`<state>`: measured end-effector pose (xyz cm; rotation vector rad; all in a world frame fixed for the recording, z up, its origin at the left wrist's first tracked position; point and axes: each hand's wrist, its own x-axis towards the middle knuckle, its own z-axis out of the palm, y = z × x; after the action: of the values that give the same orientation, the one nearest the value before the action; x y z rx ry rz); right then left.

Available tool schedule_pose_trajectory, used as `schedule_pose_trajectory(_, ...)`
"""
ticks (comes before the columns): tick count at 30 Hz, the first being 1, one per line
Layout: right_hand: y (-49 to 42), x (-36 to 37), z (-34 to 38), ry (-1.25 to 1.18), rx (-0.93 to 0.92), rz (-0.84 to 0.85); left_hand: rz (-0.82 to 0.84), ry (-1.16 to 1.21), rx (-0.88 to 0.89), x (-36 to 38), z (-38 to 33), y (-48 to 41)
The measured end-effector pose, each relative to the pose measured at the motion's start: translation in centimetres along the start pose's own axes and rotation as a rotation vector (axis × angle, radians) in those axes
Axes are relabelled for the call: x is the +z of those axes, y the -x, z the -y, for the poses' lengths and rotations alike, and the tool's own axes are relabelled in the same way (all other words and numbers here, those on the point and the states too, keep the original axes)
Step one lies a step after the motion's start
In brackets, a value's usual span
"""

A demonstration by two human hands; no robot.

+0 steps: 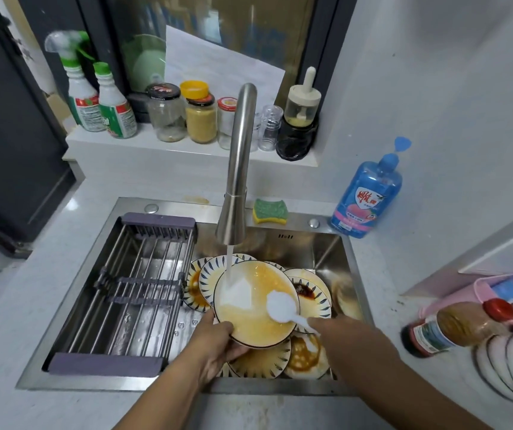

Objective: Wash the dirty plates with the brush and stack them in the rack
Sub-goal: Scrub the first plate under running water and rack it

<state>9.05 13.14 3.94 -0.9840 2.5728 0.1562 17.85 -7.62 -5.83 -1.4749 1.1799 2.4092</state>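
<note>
My left hand (215,346) grips the near rim of a round plate (249,318) smeared with orange sauce, tilted under the running tap (236,169). My right hand (342,333) holds a white brush (281,307) whose head presses on the plate's right side. Water from the tap strikes the plate's upper left. Several more dirty plates with blue-striped rims (308,355) lie beneath and around it in the sink (336,252). The dish rack (134,283) spans the sink's left half and holds nothing.
A green and yellow sponge (269,211) sits on the sink's back ledge. A blue soap bottle (368,193) stands at the back right. Jars and spray bottles (100,97) line the windowsill. A sauce bottle (453,327) and stacked dishes (509,364) crowd the right counter.
</note>
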Motion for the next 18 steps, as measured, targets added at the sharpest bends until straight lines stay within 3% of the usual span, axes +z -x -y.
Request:
schedule_pose_trajectory(3, -0.9, -0.5, -1.0, -0.049, 0.054, -0.021, 0.007, -0.021, 0.000, 0.3, 0.3, 0.4)
schedule_pose_trajectory(8, -3.0, 0.1, -0.7, -0.096, -0.008, -0.034, 0.049, -0.048, -0.067, 1.0, 0.9, 0.9)
schedule_pose_trajectory(13, -2.5, 1.1, -1.0, -0.119, -0.053, -0.048, 0.038, 0.076, -0.139, 1.3, 0.7, 0.4)
schedule_pose_trajectory(18, -2.0, 1.4, -1.4, -0.100, -0.054, -0.074, -0.055, 0.026, -0.055, 1.5, 1.6, -1.0)
